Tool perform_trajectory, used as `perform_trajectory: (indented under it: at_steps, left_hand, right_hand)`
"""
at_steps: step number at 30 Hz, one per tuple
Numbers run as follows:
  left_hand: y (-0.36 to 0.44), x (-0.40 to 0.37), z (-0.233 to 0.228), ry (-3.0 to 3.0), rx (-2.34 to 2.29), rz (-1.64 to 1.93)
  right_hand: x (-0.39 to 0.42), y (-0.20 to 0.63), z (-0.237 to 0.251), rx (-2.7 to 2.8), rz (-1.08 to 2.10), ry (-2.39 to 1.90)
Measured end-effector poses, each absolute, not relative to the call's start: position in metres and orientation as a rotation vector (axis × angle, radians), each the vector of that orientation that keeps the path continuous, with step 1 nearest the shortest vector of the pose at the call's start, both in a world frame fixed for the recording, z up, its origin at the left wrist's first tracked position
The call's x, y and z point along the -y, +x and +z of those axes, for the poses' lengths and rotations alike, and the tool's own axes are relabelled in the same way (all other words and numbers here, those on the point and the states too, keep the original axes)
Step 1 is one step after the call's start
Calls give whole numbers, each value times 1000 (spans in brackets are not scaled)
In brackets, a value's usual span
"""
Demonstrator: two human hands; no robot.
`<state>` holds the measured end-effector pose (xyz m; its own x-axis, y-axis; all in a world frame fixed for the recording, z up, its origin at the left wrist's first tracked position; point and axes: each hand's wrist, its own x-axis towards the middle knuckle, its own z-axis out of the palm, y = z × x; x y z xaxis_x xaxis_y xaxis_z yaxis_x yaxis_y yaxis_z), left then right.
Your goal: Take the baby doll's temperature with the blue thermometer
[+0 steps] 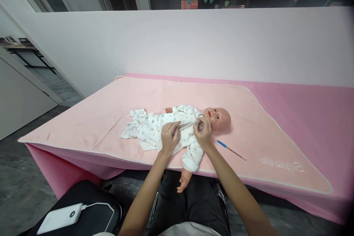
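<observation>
A baby doll (221, 118) lies on its back on the table, head to the right, in a white printed romper (155, 123). My right hand (203, 131) is closed at the romper's neckline, just under the doll's chin, thumb and fingers pinching the cloth. On the doll's chest, my left hand (169, 137) pinches the front edge of the romper. That edge runs in a straight line between both hands. The doll's near arm (184, 180) hangs over the table's front edge, its sleeve pushed up at the wrist. The romper's legs lie flat toward the left.
Right of my right hand lies a slim stick with a blue end (231, 149). A peach mat (91, 118) covers much of the pink tabletop (312, 118). Behind stands a white wall (177, 44). A white power bank (61, 218) with a cable rests on a black seat at lower left.
</observation>
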<state>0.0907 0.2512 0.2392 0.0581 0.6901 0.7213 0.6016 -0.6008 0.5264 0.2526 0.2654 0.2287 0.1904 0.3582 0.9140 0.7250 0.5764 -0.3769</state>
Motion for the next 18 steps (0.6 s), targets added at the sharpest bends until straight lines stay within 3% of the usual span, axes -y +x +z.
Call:
perform_trajectory:
  at_steps: [8,18]
  left_hand:
    - [94,-247,242,2259,-1415,1543]
    - [97,-243,248,2345,-1443,1403]
  right_hand:
    - [-256,252,234,1640,-441,-974]
    - [-256,246,243,1870,-188,-996]
